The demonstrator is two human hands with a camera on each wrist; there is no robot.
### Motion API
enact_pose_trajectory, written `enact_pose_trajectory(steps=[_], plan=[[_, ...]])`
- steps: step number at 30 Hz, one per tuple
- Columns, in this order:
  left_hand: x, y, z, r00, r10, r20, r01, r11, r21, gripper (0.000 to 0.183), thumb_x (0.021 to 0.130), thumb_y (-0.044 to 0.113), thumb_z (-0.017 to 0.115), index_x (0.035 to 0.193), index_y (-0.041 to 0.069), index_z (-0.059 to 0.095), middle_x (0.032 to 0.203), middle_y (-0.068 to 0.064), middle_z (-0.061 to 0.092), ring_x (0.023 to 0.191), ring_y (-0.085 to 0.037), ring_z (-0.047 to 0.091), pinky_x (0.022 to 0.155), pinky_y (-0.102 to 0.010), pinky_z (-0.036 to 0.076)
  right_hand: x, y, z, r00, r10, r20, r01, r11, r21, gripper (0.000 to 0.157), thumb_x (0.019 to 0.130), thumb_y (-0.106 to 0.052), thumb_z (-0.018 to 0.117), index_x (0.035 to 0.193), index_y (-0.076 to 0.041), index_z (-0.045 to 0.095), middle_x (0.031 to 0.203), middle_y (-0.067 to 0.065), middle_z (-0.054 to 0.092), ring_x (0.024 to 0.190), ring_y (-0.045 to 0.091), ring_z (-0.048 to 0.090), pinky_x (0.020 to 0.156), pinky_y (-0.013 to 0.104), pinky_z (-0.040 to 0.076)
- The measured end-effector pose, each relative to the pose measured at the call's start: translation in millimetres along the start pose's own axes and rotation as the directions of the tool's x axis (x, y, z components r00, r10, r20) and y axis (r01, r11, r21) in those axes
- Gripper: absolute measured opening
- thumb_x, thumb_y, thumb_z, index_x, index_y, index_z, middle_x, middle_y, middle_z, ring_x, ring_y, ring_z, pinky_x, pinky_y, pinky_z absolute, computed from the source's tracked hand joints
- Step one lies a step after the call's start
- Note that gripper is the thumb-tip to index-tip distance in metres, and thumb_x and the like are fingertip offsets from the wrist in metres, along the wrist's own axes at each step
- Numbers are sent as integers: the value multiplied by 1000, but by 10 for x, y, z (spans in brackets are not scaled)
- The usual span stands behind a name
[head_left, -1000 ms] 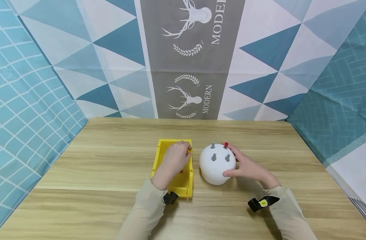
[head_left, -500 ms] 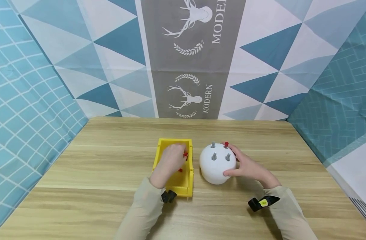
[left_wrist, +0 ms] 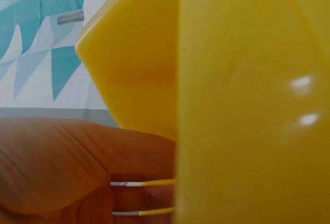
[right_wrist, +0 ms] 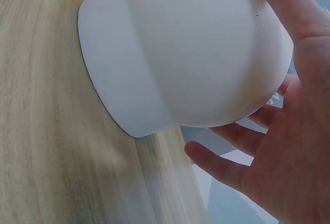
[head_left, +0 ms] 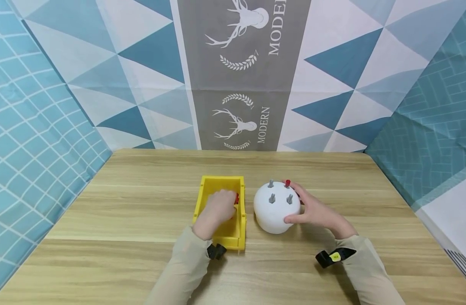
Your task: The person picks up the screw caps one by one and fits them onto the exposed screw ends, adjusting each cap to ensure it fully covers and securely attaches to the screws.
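Observation:
My left hand (head_left: 217, 207) reaches down into a yellow bin (head_left: 241, 235), fingers pointing inward. Its fingertips are hidden, in the left wrist view by the bin's yellow wall (left_wrist: 252, 105). Beside it in the bin lies a small red piece (head_left: 237, 198). To the right stands a white rounded body (head_left: 272, 218) with a narrower-looking base. Grey threaded bolts (head_left: 272, 198) stick up from its top, one carrying a red piece (head_left: 288, 183). My right hand (head_left: 313, 212) holds this body from the right, thumb (right_wrist: 289, 7) in front and fingers spread behind.
Both things stand on a wood-grain table (head_left: 149, 199), a narrow gap apart. A patterned cloth backdrop (head_left: 240, 84) rises behind the table's far edge. Blue tiled cloth (head_left: 38, 110) hangs at the left. Each wrist wears a black camera (head_left: 328, 258).
My left hand has moved from the bin's right rim area down and nearer within the bin. A red piece shows beside it. The right hand and white body stay in place.

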State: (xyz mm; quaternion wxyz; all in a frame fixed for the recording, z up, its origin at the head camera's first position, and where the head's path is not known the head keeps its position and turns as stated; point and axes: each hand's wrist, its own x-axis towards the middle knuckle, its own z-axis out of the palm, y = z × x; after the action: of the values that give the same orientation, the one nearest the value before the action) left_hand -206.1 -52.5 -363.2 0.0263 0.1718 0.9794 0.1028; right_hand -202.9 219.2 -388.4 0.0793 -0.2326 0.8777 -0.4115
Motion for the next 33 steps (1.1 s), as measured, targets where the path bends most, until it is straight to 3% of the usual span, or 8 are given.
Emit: enact_pose_trajectory(steps=[7,14,33], plan=[[-43,24,59,1000,-24,20,22,995,101,17,84,1,52,69,7,59,68,-6,56,55,-15,45,49,-32,44,-5,-5,7,1000,6,-7,-6,1000,4,98,69,-33,78,142,-9,17,139,15,33,123,33,38,95,55,36],[-61,10,110,995,-47,86,43,998,55,16,86,2,51,72,8,57,71,-5,55,60,-17,43,53,-31,42,-5,-3,11,1000,12,-2,-12,1000,-13,99,70,-34,77,143,-9,15,141,17,30,124,35,37,95,57,36],[-62,17,118,993,-57,108,48,996,76,15,85,2,53,71,7,53,69,-6,49,61,-18,43,54,-30,41,-13,-14,12,999,38,-2,-38,999,-13,100,70,-36,77,143,-9,14,142,16,28,125,35,35,96,57,35]])
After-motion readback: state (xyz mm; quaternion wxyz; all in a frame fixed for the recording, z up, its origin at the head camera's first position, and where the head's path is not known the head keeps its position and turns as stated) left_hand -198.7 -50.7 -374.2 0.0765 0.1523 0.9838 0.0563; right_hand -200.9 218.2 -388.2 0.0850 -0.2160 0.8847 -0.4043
